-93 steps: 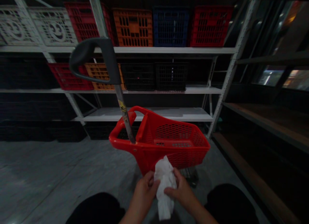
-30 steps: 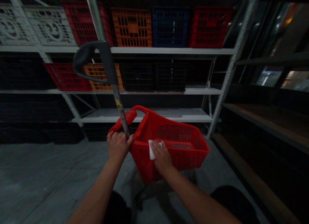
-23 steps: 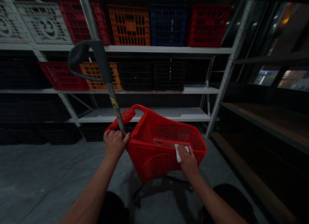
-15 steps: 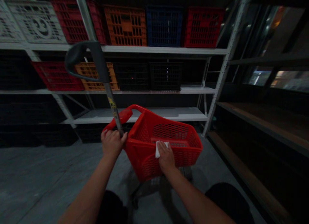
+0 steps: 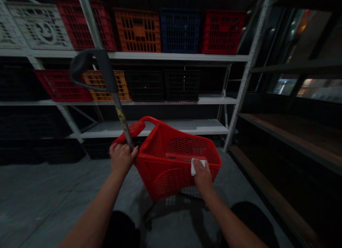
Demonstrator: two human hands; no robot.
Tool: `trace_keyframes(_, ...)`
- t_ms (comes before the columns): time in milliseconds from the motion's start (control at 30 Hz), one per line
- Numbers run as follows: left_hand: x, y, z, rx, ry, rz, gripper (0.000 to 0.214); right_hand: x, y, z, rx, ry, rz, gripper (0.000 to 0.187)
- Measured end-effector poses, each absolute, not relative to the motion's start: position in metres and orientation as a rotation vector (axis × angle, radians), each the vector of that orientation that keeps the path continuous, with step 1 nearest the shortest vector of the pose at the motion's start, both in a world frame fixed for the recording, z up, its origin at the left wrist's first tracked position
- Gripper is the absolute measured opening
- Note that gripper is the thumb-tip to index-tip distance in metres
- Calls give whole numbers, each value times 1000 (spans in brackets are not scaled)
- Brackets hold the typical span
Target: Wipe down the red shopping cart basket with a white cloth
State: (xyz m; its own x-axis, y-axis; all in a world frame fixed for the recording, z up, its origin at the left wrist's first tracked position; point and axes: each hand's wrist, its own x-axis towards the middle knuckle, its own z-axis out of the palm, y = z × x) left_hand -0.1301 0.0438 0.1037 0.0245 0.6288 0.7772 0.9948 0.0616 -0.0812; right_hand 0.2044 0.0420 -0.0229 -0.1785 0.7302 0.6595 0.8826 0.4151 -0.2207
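A red plastic shopping cart (image 5: 160, 177) with mesh sides stands on the floor in front of me. My left hand (image 5: 121, 157) is closed around the end of its red handle (image 5: 136, 128), at the cart's left corner. A metal pole (image 5: 123, 120) with a dark grey loop grip (image 5: 107, 72) comes down to my left thumb; its lower end is hidden there, so whether it joins the cart does not show. Under the fingers of my right hand (image 5: 203, 177) is a folded white cloth (image 5: 194, 168), pressed on the cart's near rim toward the right end.
Behind the cart, white metal shelving (image 5: 160, 56) carries plastic crates, among them an orange crate (image 5: 137, 31), a blue crate (image 5: 180, 31) and a black crate (image 5: 181, 85). Along the right side runs a dark shelf unit (image 5: 283, 137). My knees show at the bottom edge.
My right hand has slid to the right along the near rim with the white cloth. My left hand keeps its hold on the handle. The view has shifted slightly.
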Motion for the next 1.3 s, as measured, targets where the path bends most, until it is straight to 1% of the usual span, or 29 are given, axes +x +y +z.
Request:
trace_keyframes(100, -130, 44, 104, -1628, -1674, -674, 37, 165, 44, -14, -1294, -2016, -214, 58)
trace_keyframes(200, -132, 45, 104, -1619, -1672, -654, 37, 165, 43, -10, -1225, -2067, -226, 60)
trace_keyframes(300, -137, 48, 104, -1626, -1661, -649, 37, 207, 40, -17, -1227, -2075, -294, 62)
trace_keyframes(467, -151, 57, 103, -1665, -1696, -627, 34, 287, 30, -35, -1478, -1978, -354, 65)
trace_keyframes(533, -147, 57, 102, -1575, -1714, -775, 37, 295, 26, -40, -1541, -1937, -345, 61)
trace_keyframes(633, -117, 47, 95, -1381, -1670, -1105, 54, 279, 23, -43, -1523, -1897, -319, 57)
trace_keyframes(700, -81, 35, 86, -1470, -1606, -1189, 51, 258, 22, -42, -1456, -1889, -304, 58)
trace_keyframes(833, 0, 19, 55, -1982, -1460, -1060, 32, 220, 16, -38, -1308, -1932, -277, 63)
trace_keyframes(933, 38, 21, 32, -2230, -1420, -905, 27, 207, 7, -37, -1193, -1980, -290, 63)
trace_keyframes(1000, 45, 26, 21, -2274, -1462, -823, 24, 208, 1, -39, -1108, -2025, -328, 60)
trace_keyframes(1100, 36, 32, 12, -2263, -1508, -742, 26, 227, -4, -43, -1027, -2115, -380, 57)
trace_keyframes(1300, 15, 35, 10, -2265, -1475, -651, 23, 266, 11, -48, -1218, -2088, -355, 58)
